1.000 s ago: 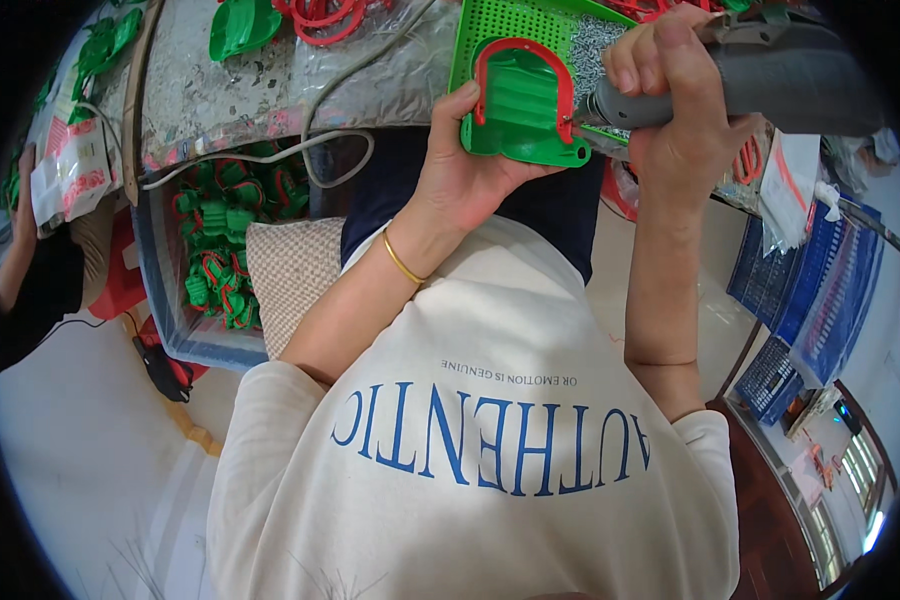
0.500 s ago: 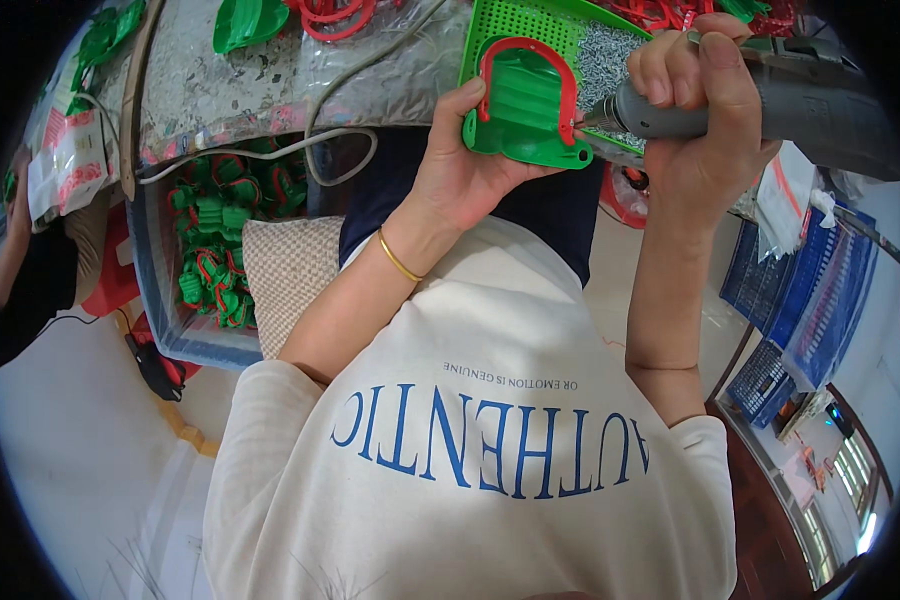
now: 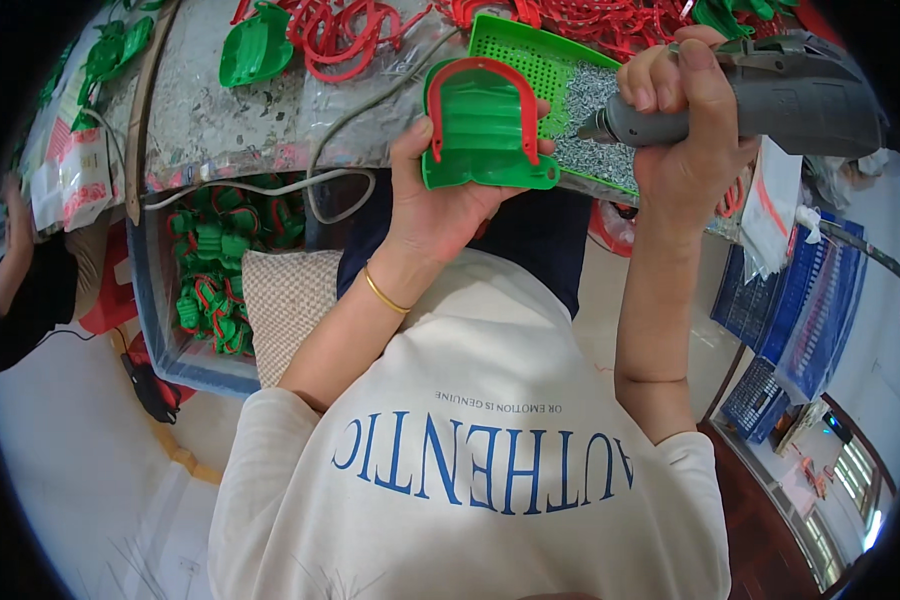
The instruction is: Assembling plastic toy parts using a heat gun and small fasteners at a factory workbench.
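Note:
A green plastic scoop-shaped part [image 3: 478, 122] with a red U-shaped handle [image 3: 527, 105] along its rim rests in my left hand [image 3: 425, 200], thumb on its left side and fingertips showing at the right. My right hand [image 3: 685, 125] is wrapped round a grey electric screwdriver [image 3: 790, 105]. Its tip points left over the small screws and stands apart from the green part. Behind both hands lies a green perforated tray [image 3: 505, 45] holding many silvery screws [image 3: 595, 150].
Loose red handles [image 3: 345, 40] and another green part [image 3: 255, 45] lie on the worn table [image 3: 210, 125]. A grey cable [image 3: 325, 150] loops over its edge. Below left, a bin [image 3: 160, 335] holds assembled green-and-red pieces. Blue crates [image 3: 810, 300] stand at right; another person's arm [image 3: 10, 250] shows far left.
My left hand has drawn the green part leftward, away from the screwdriver tip that was at the handle's right end. The screwdriver has shifted only slightly. The table appears lower in view.

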A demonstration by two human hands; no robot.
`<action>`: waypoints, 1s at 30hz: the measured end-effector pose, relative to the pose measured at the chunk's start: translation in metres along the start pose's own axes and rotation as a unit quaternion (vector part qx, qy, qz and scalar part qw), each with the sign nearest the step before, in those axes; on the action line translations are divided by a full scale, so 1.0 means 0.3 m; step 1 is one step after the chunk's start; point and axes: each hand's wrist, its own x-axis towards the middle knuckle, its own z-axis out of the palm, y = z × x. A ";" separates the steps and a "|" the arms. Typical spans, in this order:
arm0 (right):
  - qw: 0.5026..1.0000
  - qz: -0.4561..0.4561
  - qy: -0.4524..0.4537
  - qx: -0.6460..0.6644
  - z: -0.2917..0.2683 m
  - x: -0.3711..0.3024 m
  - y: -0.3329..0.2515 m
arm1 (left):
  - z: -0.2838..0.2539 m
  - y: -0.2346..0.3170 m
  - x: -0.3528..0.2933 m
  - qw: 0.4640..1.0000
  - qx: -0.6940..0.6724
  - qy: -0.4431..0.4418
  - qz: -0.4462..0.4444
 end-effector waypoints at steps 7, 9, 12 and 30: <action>0.999 0.000 -0.034 0.012 0.000 -0.006 0.023 | 0.011 -0.024 0.019 0.999 0.011 -0.037 -0.023; 1.000 -0.002 -0.030 0.011 0.000 -0.003 0.022 | 0.016 -0.026 0.026 1.000 0.007 0.018 -0.016; 1.000 -0.003 -0.020 0.021 -0.009 0.016 0.014 | -0.006 -0.026 0.039 1.000 0.009 0.000 -0.021; 0.997 -0.041 0.052 -0.037 -0.030 0.167 0.337 | -0.032 -0.015 0.007 0.999 -0.023 0.038 -0.023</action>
